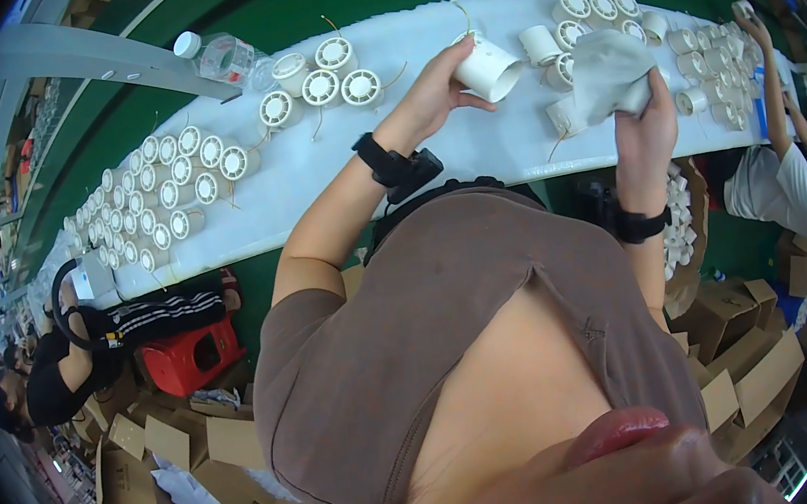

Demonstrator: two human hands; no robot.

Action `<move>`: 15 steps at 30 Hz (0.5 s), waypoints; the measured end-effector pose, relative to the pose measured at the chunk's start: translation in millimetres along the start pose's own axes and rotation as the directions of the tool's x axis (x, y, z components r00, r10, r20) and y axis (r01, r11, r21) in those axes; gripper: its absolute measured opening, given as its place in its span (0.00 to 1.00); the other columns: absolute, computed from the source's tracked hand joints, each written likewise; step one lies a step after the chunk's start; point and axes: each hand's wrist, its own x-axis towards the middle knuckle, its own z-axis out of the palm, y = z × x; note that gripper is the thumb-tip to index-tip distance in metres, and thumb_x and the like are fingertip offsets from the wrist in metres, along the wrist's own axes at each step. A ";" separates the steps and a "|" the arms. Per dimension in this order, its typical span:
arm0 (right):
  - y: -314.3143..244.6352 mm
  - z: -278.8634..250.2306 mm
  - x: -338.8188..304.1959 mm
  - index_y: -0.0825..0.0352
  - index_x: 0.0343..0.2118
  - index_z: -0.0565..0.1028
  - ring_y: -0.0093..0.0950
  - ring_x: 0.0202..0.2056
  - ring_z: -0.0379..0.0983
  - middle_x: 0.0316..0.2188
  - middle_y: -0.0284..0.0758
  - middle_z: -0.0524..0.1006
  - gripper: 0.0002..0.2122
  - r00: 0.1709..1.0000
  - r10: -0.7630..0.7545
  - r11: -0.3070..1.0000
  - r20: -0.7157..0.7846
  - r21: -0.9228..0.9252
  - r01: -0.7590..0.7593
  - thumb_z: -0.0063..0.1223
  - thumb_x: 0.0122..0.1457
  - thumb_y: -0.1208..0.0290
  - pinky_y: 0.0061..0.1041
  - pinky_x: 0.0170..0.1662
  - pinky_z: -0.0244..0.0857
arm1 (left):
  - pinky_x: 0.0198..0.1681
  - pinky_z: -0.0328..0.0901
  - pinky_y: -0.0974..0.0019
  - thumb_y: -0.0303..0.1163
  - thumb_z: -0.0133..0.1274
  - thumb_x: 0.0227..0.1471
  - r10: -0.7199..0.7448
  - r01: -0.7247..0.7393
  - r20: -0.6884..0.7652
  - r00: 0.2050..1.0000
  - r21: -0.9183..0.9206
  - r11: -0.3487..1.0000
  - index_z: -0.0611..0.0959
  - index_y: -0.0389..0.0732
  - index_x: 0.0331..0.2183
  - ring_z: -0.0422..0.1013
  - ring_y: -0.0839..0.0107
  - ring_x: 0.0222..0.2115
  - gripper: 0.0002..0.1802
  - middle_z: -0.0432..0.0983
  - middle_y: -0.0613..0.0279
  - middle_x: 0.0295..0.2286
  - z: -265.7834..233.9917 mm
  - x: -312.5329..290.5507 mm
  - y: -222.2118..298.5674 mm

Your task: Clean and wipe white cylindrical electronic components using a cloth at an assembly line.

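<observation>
The left hand [439, 91] grips a tube [490, 67], the right hand [644, 122] a pale sheet [608, 71] partly hiding other tubes [562, 119], with 5 grouped tubes [320, 88] beside a bottle [226, 58].

You are seeing no lettering that can be read. On the clear plastic bottle [227, 58] by the far edge of the white tabletop [481, 147], reddish print is showing, but it is appearing too small and blurred for you to be making out.
</observation>
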 end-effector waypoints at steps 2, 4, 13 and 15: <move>14.3 5.3 -16.1 0.73 0.38 0.65 0.25 0.40 0.63 0.37 0.35 0.69 0.12 0.969 -0.177 0.739 0.173 -0.627 0.247 0.36 0.54 0.72 0.23 0.43 0.55 | 0.31 0.63 0.69 0.44 0.37 0.48 0.040 -0.026 -0.069 0.997 0.185 0.982 0.65 0.33 0.38 0.67 0.69 0.29 0.23 0.69 0.56 0.30 1.1 8.1 -9.3; 42.6 18.8 -29.8 0.73 0.37 0.65 0.30 0.41 0.63 0.37 0.38 0.68 0.12 0.719 -0.358 0.132 0.596 -0.729 0.671 0.34 0.54 0.72 0.26 0.43 0.55 | 0.31 0.62 0.69 0.45 0.33 0.51 0.058 -0.031 -0.091 0.994 0.276 0.961 0.66 0.35 0.38 0.67 0.69 0.30 0.23 0.68 0.56 0.32 1.5 14.0 -20.9; 72.4 20.0 -0.4 0.73 0.41 0.63 0.39 0.40 0.64 0.37 0.43 0.69 0.15 0.876 0.099 0.261 0.472 -0.862 0.435 0.29 0.55 0.67 0.32 0.43 0.57 | 0.33 0.59 0.65 0.42 0.43 0.44 0.534 -0.336 0.032 0.845 0.807 0.485 0.65 0.31 0.34 0.64 0.63 0.31 0.22 0.65 0.47 0.30 10.7 -4.7 -16.8; 73.6 8.2 10.1 0.72 0.42 0.62 0.38 0.39 0.65 0.37 0.42 0.69 0.16 0.767 0.460 0.862 0.447 -0.431 -0.266 0.29 0.55 0.66 0.32 0.43 0.59 | 0.37 0.57 0.67 0.41 0.45 0.43 0.688 -0.544 0.271 0.673 0.811 0.213 0.65 0.32 0.34 0.63 0.63 0.34 0.22 0.66 0.48 0.30 8.2 -3.2 -17.7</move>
